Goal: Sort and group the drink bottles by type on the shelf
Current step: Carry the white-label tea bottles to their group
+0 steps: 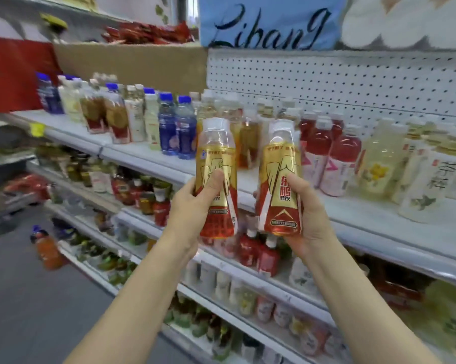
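We are standing in front of the white shelf (pixel 142 151) w/ many drinks on it. At left, blue bottles (pixel 177 127) are standing next to white-label ones (pixel 142 119) and two more gold-red ones (pixel 106 114). At right, red drinks (pixel 326 153) are standing just beside pale yellow bottles (pixel 379 164), and behind them is the white pegboard (pixel 352 80). Above, a cardboard box (pixel 132 61) w/ red packets (pixel 148 32) is sitting, and a blue sign (pixel 271 22) beside it. Lower shelves are full of bottles too, but blurred, so we cannot tell the types. One orange bottle (pixel 47 248) is standing on the floor (pixel 24 298) at left.

We are holding two gold-red bottles in the air, in front of the shelf edge, near each other but apart. They are hiding some shelf bottles behind them. Our left hand (pixel 195 203) is gripping the left bottle (pixel 216 177), thumb across the front label, fingers curled round the back. Our right hand (pixel 308 214) is gripping the right bottle (pixel 279 177) at its lower half, thumb on the label.

Both bottles are upright, long axis approx. vertical, white caps pointing up, tops leaning slightly toward each other, labels facing us.
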A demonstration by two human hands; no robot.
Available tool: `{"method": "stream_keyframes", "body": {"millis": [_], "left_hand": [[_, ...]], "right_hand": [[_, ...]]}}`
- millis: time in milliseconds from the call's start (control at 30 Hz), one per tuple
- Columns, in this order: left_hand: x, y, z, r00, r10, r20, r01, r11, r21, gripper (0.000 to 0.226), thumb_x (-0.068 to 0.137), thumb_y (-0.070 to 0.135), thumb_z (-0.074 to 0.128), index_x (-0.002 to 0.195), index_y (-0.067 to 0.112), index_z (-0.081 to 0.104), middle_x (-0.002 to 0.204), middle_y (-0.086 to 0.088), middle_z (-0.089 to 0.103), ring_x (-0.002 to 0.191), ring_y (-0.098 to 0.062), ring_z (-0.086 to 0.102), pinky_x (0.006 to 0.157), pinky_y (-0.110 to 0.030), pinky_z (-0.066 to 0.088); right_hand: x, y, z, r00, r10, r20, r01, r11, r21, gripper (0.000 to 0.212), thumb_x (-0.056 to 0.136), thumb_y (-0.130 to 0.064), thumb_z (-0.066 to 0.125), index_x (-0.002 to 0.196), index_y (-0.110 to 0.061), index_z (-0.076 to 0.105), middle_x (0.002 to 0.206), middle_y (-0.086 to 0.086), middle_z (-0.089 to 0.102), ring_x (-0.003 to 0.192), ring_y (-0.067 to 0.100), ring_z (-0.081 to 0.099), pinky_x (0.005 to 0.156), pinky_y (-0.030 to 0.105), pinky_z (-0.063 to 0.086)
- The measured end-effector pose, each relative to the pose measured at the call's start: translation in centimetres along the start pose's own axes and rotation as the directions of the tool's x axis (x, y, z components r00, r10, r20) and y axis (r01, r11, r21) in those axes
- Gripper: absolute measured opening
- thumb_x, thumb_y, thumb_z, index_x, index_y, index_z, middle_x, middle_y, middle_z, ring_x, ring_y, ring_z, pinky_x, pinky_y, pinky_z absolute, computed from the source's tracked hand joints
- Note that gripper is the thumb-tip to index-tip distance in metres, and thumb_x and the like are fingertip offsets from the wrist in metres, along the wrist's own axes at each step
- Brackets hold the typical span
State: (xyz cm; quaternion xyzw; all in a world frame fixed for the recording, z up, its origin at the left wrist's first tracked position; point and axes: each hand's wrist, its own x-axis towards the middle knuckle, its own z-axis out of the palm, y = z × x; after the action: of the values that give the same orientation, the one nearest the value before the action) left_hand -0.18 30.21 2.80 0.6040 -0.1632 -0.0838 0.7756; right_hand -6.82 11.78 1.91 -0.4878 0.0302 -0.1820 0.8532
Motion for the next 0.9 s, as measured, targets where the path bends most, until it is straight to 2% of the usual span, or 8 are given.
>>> {"method": "stream_keyframes", "body": {"millis": [100, 233, 333, 533, 633, 733, 800, 900], "left_hand": [[1.1, 1.0, -6.5, 0.997, 0.001, -0.072, 0.001, 1.0, 0.027, 0.06, 0.075, 0.064, 0.069, 0.116, 0.021, 0.071, 0.096, -0.003, 0.079, 0.085, -0.022, 0.076, 0.064, -0.035, 0.059], [3.6, 0.9, -13.7, 0.988, -0.016, -0.151, 0.006, 0.998, -0.063, 0.056, 0.078, 0.057, 0.07, 0.119, 0.019, 0.068, 0.103, -0.009, 0.078, 0.096, -0.03, 0.075, 0.09, -0.052, 0.058], [6.6, 0.6, -18.6, 0.981, -0.026, -0.195, 0.004, 0.994, -0.112, 0.059, 0.08, 0.054, 0.07, 0.126, 0.018, 0.066, 0.108, -0.01, 0.077, 0.1, -0.03, 0.074, 0.096, -0.053, 0.056], [17.1, 0.7, -29.3, 0.975, 0.007, -0.221, -0.03, 0.994, -0.104, 0.05, 0.087, 0.05, 0.068, 0.124, 0.016, 0.066, 0.108, -0.011, 0.077, 0.101, -0.031, 0.073, 0.078, -0.042, 0.06], [24.1, 2.3, -34.3, 0.974, 0.017, -0.225, -0.037, 0.996, -0.084, 0.053, 0.084, 0.048, 0.069, 0.125, 0.015, 0.067, 0.11, -0.012, 0.076, 0.104, -0.032, 0.072, 0.093, -0.048, 0.056], [31.0, 4.1, -38.6, 0.977, 0.02, -0.214, -0.036, 0.997, -0.069, 0.054, 0.08, 0.049, 0.072, 0.123, 0.015, 0.068, 0.11, -0.013, 0.076, 0.105, -0.034, 0.072, 0.097, -0.053, 0.054], [35.1, 5.0, -41.0, 0.979, 0.02, -0.201, -0.035, 0.997, -0.076, 0.052, 0.08, 0.046, 0.071, 0.123, 0.017, 0.067, 0.108, -0.012, 0.077, 0.102, -0.034, 0.073, 0.093, -0.052, 0.057], [40.2, 5.0, -43.9, 0.986, 0.008, -0.165, -0.028, 0.993, -0.119, 0.048, 0.082, 0.042, 0.07, 0.124, 0.019, 0.065, 0.107, -0.007, 0.078, 0.097, -0.027, 0.075, 0.082, -0.044, 0.058]], "right_hand": [[2.1, 3.4, 5.3, 0.999, 0.039, 0.036, -0.04, 0.999, 0.015, 0.061, 0.067, -0.041, 0.079, 0.117, -0.006, 0.071, 0.103, 0.017, 0.069, 0.09, 0.032, 0.066, 0.076, 0.042, 0.057], [6.1, 7.3, 10.7, 0.992, 0.08, 0.095, -0.078, 0.997, -0.017, 0.061, 0.066, -0.041, 0.079, 0.115, -0.006, 0.07, 0.097, 0.014, 0.072, 0.086, 0.03, 0.069, 0.079, 0.042, 0.056], [10.3, 10.7, 14.5, 0.984, 0.102, 0.144, -0.101, 0.995, -0.01, 0.055, 0.067, -0.039, 0.079, 0.11, -0.006, 0.073, 0.099, 0.018, 0.071, 0.085, 0.031, 0.069, 0.072, 0.038, 0.058], [21.9, 18.8, 23.1, 0.97, 0.113, 0.215, -0.126, 0.991, 0.047, 0.089, 0.046, -0.046, 0.094, 0.119, -0.001, 0.069, 0.103, 0.022, 0.069, 0.095, 0.037, 0.065, 0.08, 0.044, 0.052], [28.5, 22.0, 28.1, 0.971, 0.093, 0.218, -0.115, 0.989, 0.088, 0.074, 0.062, -0.038, 0.086, 0.122, 0.0, 0.067, 0.103, 0.023, 0.068, 0.087, 0.036, 0.066, 0.078, 0.042, 0.055], [34.5, 24.0, 32.1, 0.976, 0.106, 0.189, -0.123, 0.989, 0.081, 0.039, 0.076, -0.035, 0.074, 0.103, -0.007, 0.078, 0.096, 0.017, 0.072, 0.081, 0.032, 0.068, 0.075, 0.04, 0.055], [37.9, 24.9, 34.2, 0.981, 0.107, 0.162, -0.119, 0.991, 0.062, 0.046, 0.08, -0.035, 0.069, 0.111, -0.002, 0.073, 0.102, 0.023, 0.072, 0.086, 0.034, 0.069, 0.076, 0.041, 0.058], [41.6, 26.0, 36.2, 0.988, 0.074, 0.134, -0.08, 0.996, 0.035, 0.057, 0.079, -0.037, 0.068, 0.124, 0.0, 0.066, 0.108, 0.025, 0.071, 0.097, 0.04, 0.066, 0.089, 0.051, 0.054]]}}
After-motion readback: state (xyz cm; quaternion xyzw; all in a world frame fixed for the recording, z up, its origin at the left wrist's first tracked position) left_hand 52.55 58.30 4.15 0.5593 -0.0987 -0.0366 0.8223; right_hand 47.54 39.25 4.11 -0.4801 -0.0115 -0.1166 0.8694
